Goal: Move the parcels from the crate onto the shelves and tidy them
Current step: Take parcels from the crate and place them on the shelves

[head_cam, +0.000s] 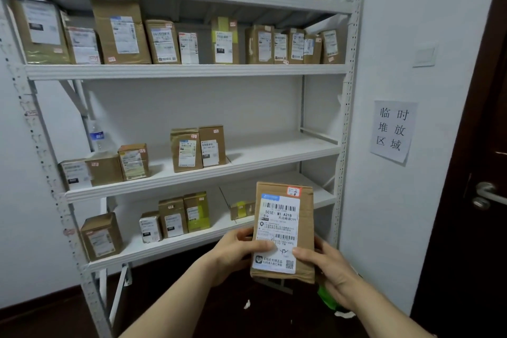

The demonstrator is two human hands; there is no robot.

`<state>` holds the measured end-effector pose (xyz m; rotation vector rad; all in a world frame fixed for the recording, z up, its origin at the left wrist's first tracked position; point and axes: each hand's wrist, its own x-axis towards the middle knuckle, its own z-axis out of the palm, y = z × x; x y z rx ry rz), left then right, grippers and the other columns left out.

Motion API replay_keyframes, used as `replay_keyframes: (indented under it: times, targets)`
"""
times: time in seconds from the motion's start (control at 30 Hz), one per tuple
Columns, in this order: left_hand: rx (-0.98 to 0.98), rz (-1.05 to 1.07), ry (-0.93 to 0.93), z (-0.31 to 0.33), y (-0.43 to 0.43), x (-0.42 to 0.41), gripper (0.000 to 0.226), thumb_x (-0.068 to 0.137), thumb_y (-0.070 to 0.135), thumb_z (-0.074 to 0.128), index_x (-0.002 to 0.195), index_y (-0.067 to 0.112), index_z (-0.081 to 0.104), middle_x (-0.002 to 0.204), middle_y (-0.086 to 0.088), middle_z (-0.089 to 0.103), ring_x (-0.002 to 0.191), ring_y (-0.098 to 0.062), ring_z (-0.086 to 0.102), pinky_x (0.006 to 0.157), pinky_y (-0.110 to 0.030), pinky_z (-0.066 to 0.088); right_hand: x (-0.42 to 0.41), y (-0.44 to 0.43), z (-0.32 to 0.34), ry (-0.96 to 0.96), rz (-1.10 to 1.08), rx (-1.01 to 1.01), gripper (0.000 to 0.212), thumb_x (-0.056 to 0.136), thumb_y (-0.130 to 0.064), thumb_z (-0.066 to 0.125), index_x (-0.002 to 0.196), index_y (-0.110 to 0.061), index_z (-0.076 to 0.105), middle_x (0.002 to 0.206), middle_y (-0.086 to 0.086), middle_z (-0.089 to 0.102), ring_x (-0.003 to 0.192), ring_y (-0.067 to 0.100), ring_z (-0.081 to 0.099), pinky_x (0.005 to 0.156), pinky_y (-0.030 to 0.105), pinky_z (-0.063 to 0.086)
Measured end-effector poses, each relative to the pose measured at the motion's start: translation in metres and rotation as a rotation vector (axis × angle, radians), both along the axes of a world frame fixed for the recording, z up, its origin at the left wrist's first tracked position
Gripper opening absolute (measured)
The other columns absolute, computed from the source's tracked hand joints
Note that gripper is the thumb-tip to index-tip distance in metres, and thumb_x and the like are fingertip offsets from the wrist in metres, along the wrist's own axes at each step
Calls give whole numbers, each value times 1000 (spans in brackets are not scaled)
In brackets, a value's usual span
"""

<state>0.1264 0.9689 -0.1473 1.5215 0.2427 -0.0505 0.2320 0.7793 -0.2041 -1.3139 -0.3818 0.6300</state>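
White shelves point(186, 71) hold rows of boxes, right ends bare. Left hand point(236, 251) and right hand point(333, 273) together grip one upright parcel point(284, 230), thumbs on its label.

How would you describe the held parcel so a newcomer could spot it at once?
Start at the white shelving rack. In front of its lower right corner, the left hand and right hand grip one brown parcel upright by its lower half. Unlike the shelved parcels, it sits on no shelf.
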Motion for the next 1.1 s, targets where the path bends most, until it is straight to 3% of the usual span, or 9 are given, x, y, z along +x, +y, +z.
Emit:
replay_keyframes:
  times: [0.13,0.27,0.4,0.47,0.57,0.67,0.73,0.9,1.1]
  targets:
    - [-23,16,-22,-2,36,57,46,77,4,74,120,9,60,111,-8,71,101,-25,68,83,-31,55,52,33,3,-28,3,-20,103,35,-26,92,128,-25,50,105,3,73,97,23,70,85,40,54]
    - [25,109,-47,1,82,130,49,73,7,79,119,12,64,105,-3,73,96,-19,70,80,-28,56,121,75,13,-66,-55,-21,96,36,-15,95,122,-20,53,98,1,75,95,23,70,87,42,54]
    - [157,226,-54,8,131,198,63,53,31,88,111,13,71,100,3,74,99,-15,68,95,-35,51,197,123,26,-61,-133,-35,121,33,-12,95,140,-13,40,109,10,70,100,27,68,93,49,52]
    - [202,330,-67,7,154,232,53,62,23,84,111,8,71,100,-1,73,91,-13,66,81,-21,51,230,143,30,-49,-157,-17,132,29,-12,96,145,-14,33,116,11,66,104,28,66,94,51,51]
    - [452,401,-60,7,179,271,35,83,10,67,118,6,66,113,-6,68,98,-12,60,79,-14,45,275,168,28,-33,-169,-38,125,30,-7,91,142,-13,35,116,11,66,104,28,65,94,51,51]
    - [1087,244,51,3,209,302,45,87,20,57,132,20,57,131,0,59,122,-16,52,101,-27,42,321,198,26,-44,-162,-58,104,31,-4,89,128,-7,50,108,11,70,101,29,67,94,50,51]
    - [1359,148,110,0,228,323,48,89,21,52,137,26,50,136,-2,52,128,-21,44,102,-33,41,354,220,25,-58,-143,-70,105,30,-6,90,127,-8,50,109,11,70,102,27,67,94,48,51]
    - [1481,154,183,-8,266,378,51,89,14,48,139,24,46,140,-1,46,130,-21,40,103,-36,42,440,276,31,-173,-33,-127,87,52,4,86,128,-9,45,117,6,64,103,18,61,78,30,53]
    - [1472,157,372,-17,299,424,56,89,11,47,143,22,40,146,0,39,134,-20,35,106,-37,38,521,343,32,-318,66,-250,94,54,-4,89,132,-10,37,127,7,56,112,19,52,96,36,47]
